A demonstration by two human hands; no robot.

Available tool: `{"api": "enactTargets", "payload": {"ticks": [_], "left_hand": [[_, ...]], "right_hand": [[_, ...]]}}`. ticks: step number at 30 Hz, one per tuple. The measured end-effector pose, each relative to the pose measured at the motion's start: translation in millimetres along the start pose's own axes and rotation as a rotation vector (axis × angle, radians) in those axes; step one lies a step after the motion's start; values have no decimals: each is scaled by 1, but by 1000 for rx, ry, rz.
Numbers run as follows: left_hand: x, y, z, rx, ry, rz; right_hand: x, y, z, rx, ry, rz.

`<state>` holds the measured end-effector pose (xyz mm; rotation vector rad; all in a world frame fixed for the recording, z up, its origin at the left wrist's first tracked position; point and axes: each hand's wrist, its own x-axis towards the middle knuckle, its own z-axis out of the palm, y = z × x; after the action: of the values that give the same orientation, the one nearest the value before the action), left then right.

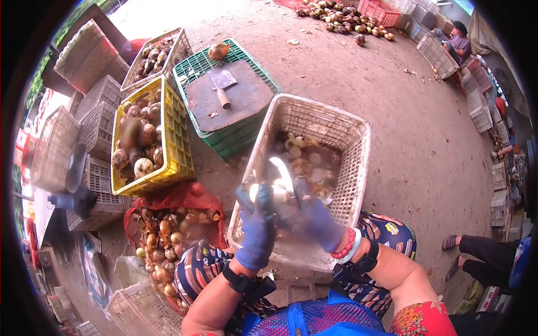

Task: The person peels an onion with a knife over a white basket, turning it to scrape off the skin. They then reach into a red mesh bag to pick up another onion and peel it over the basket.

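Note:
My left hand point(256, 224), in a blue glove with a dark, wet palm side, is closed around a peeled white bulb point(278, 195) that looks like an onion. My right hand point(315, 219), gloved alike and blurred, is closed close beside it. Between the hands rises a curved white strip point(282, 172), too blurred to tell a blade from a peel. Both hands are above the near part of a whitish plastic crate point(360, 147). Deeper in that crate lie several pale peeled pieces point(315, 175) and brown skins.
A yellow crate point(182, 150) of brown bulbs and a red net bag point(185, 196) of onions stand on my left. Ahead, a cleaver point(223, 80) lies on a board point(241, 106) over a green crate point(216, 147). Stacked crates point(101, 112) line the left; people sit at right.

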<state>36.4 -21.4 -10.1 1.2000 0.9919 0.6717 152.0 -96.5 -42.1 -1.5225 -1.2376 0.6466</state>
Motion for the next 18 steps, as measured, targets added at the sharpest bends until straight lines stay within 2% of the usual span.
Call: {"api": "enactTargets", "payload": {"ticks": [1, 4, 6, 7, 9, 11, 13, 15, 17, 18], "left_hand": [[-1, 0, 1, -20, 0, 4], [-4, 0, 1, -46, 1, 30], [0, -8, 0, -21, -1, 67], [0, -8, 0, -105, -27, 39], [0, -4, 0, -273, -79, -19], [3, -4, -2, -294, -78, -31], [4, -5, -5, -312, -88, -51], [4, -8, -10, -320, -116, -81], [8, -25, -15, -94, -86, 27], [9, -25, -15, -81, -82, 14]], "right_hand": [[-1, 4, 1, -99, 30, -80], [-3, 8, 13, 157, 82, 37], [-4, 10, 17, 201, 96, 58], [-5, 10, 18, 203, 103, 69], [-6, 8, 19, 126, 114, 89], [-5, 13, 16, -85, 44, -50], [-3, 14, 8, -157, -42, -65], [-2, 10, 1, -47, -107, 45], [1, 7, -1, 140, -111, 151], [2, 6, -1, 253, -99, 204]]}}
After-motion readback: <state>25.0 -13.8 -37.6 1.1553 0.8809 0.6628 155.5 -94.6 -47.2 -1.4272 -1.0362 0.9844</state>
